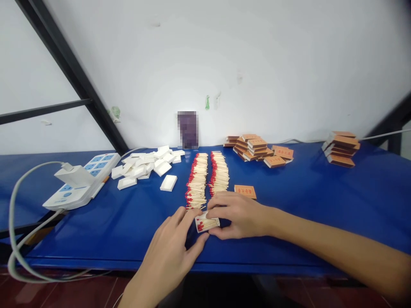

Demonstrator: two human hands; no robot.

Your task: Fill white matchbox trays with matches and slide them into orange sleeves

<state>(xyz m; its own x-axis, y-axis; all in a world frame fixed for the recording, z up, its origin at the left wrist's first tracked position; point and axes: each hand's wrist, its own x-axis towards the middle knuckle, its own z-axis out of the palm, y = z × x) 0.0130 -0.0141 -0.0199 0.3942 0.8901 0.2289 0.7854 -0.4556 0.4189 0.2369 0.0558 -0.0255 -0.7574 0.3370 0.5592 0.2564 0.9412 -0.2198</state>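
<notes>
A small white matchbox tray with red-headed matches in it lies near the table's front edge, between both hands. My left hand grips its left end, with thumb and fingers at opposite sides. From the right, my right hand has its fingers over the tray and its thumb at the near side; whether matches are between those fingertips is hidden. Just beyond stand two long rows of loose matches, a left row and a right row. An orange matchbox cover lies behind my right hand.
White empty trays are heaped at the left, with one single tray apart. Stacked orange matchboxes and another stack stand at the right. A power strip with a cable lies on the blue table before a white wall.
</notes>
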